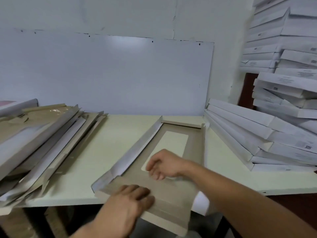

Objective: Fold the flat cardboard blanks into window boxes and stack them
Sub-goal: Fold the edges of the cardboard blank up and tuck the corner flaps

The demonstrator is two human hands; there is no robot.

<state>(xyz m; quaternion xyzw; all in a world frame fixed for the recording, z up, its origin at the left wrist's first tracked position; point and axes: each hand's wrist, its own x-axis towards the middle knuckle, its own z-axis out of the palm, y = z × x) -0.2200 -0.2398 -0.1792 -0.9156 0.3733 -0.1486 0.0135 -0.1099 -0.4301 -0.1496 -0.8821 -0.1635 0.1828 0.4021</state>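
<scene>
Head view: left hand [132, 200] fingers flat, pressing near flap of blank [193, 143] on table [106, 146]; right hand [163, 164] loosely curled over window, grip unclear. Two walls up, rest unfolded; finished boxes [267, 134] stacked right, flat blanks [42, 134] left

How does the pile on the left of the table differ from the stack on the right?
The left pile is loose flat blanks, mostly brown side up and fanned askew; the right stack is folded boxes, white outside, lying more squarely. The left pile overhangs the table edge. Both are cardboard.

Blanks [39, 140] left, blank [171, 162] centre, boxes [267, 134] right.
</scene>
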